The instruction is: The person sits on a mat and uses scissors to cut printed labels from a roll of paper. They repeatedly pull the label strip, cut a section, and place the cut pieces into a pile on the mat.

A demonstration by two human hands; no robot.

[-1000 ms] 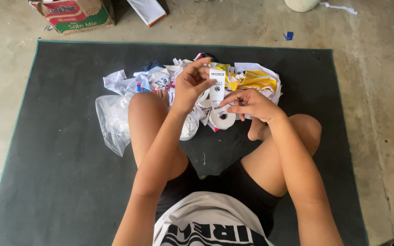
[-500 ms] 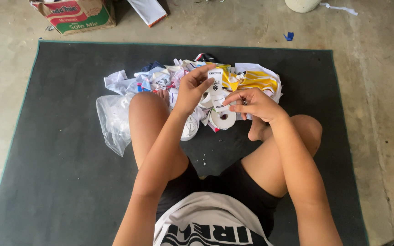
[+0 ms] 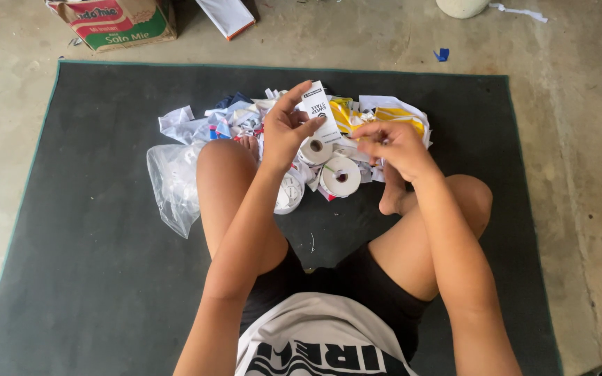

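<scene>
the left hand (image 3: pixel 283 129) is raised over the pile, pinching a white card (image 3: pixel 320 111) with dark print between thumb and fingers; the card stands nearly upright, above the tape rolls. the right hand (image 3: pixel 391 145) is curled nearly closed just beside it, fingertips pinched together as if on something small, but what it grips is too small to tell. the person sits on a dark mat (image 3: pixel 71 244), knees apart, with a heap of torn paper scraps (image 3: pixel 235 118) between the feet. two white tape rolls (image 3: pixel 339 175) lie touching at the front of the heap, right under the hands, a third part hidden by the left arm. a judgement only: the card is held by a light pinch at its lower edge, so it could slip into the heap and be lost among the similar white scraps; a stray elbow could also set the rolls rolling off across the mat. a crumpled clear bag (image 3: pixel 172 184) lies against the left knee. yellow wrappers (image 3: pixel 398 115) sit at the heap's far right. beyond the mat, on the concrete floor, stands a cardboard box (image 3: pixel 116 21) with red and green panels, and beside it a flat white package (image 3: pixel 228 15) with an orange edge.
</scene>
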